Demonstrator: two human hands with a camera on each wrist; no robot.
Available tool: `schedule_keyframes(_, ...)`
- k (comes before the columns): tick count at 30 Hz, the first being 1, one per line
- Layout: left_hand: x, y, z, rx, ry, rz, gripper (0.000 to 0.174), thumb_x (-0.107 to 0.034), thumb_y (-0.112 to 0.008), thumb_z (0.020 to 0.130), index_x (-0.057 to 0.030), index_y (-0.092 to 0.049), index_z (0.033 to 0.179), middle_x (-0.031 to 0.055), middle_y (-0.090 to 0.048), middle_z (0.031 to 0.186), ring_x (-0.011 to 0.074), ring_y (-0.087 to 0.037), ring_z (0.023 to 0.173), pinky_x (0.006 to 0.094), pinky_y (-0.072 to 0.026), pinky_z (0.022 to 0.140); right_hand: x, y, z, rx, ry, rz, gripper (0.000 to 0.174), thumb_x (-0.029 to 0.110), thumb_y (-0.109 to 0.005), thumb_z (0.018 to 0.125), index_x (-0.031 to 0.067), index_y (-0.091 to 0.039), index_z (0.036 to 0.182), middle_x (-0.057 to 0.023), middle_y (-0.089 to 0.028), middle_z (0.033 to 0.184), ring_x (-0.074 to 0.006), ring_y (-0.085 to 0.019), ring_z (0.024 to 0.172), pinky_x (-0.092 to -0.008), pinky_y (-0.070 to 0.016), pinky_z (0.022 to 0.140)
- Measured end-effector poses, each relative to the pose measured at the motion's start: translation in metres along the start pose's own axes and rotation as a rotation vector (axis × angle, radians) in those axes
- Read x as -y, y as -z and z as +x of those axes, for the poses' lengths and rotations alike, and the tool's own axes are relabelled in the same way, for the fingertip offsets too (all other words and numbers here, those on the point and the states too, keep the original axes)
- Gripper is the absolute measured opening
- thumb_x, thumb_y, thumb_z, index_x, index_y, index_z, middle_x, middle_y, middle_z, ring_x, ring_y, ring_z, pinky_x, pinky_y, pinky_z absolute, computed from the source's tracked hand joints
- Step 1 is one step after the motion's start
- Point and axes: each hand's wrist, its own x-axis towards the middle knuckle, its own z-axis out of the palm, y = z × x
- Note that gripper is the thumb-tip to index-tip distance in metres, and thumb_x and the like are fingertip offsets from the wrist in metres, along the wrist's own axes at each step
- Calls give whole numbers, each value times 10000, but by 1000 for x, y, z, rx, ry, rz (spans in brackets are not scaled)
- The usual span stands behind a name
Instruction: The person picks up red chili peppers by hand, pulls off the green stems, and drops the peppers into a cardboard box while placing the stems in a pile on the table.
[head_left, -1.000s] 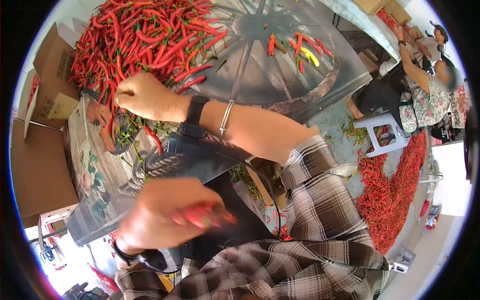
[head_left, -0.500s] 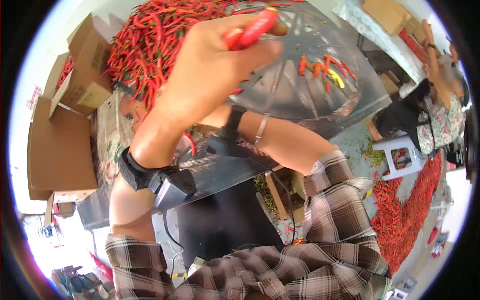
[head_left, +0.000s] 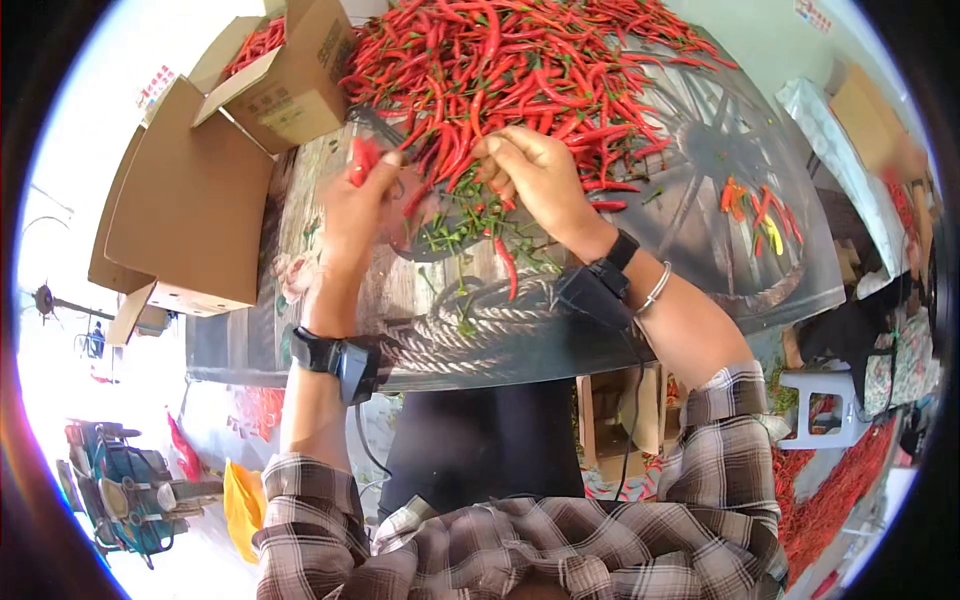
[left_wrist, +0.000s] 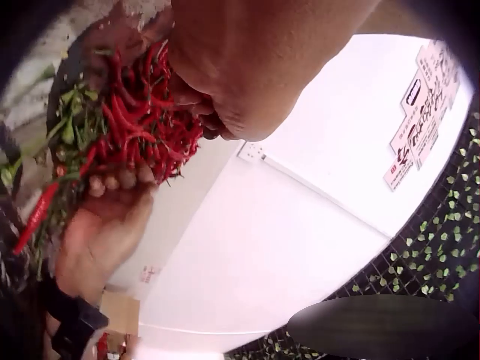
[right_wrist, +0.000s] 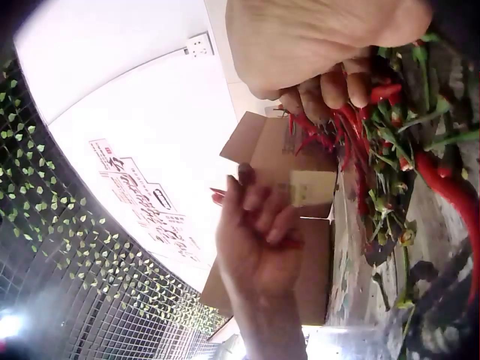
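Observation:
My left hand (head_left: 350,225) is raised left of the heap, blurred, and grips a few red chili peppers (head_left: 363,160). In the right wrist view, red tips poke out on both sides of that left hand (right_wrist: 262,240). At the near edge of the large heap of red chili peppers (head_left: 500,70) is my right hand (head_left: 545,185). Its fingers are curled and its thumb and forefinger pinch at a chili pepper there; the fingertips partly hide it. Green stems (head_left: 455,230) lie scattered below the hands, beside a single red chili pepper (head_left: 505,265).
Cardboard boxes (head_left: 190,190) stand along the table's left side, one with red peppers inside. Several orange, red and yellow peppers (head_left: 760,215) lie apart on the printed tablecloth (head_left: 690,245). A grey plastic stool (head_left: 822,405) and more red peppers are on the floor at right.
My left hand swung up from low by the table edge, across over the right arm, then back left, still holding peppers. The right hand stays near the heap. The head view has turned.

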Motion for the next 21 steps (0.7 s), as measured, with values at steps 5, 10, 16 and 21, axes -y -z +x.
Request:
schedule_keyframes(5,6,-2,14,204,-110,206,223,-235,-622,852,-13,-622,840,1,-557,632,118,-521,539,284,-415,508,2,-1,0,-3,-21,-63,251,214,-472,970,11,-616,939,-3,-586,725,-39,-494,586,-193,-422,530)
schedule_keyframes(10,13,-8,40,228,-117,546,327,-249,-665,784,18,-627,970,185,-660,817,275,-661,716,370,-491,633,3,0,0,23,7,-98,259,215,-468,969,7,-619,941,-9,-592,724,-44,-502,592,-198,-431,536)
schedule_keyframes(16,16,-6,44,259,-202,733,369,-259,-702,753,14,-625,989,212,-660,848,360,-646,833,414,-482,735,2,0,-2,4,-12,-83,248,198,-480,956,0,-624,920,-13,-602,717,-42,-505,588,-203,-428,523)
schedule_keyframes(21,14,15,35,238,-177,666,375,-250,-719,734,6,-627,992,163,-663,812,262,-658,776,358,-488,708,-2,1,0,19,15,-115,240,196,-506,944,-4,-623,882,-11,-606,680,-44,-510,570,-215,-417,517)
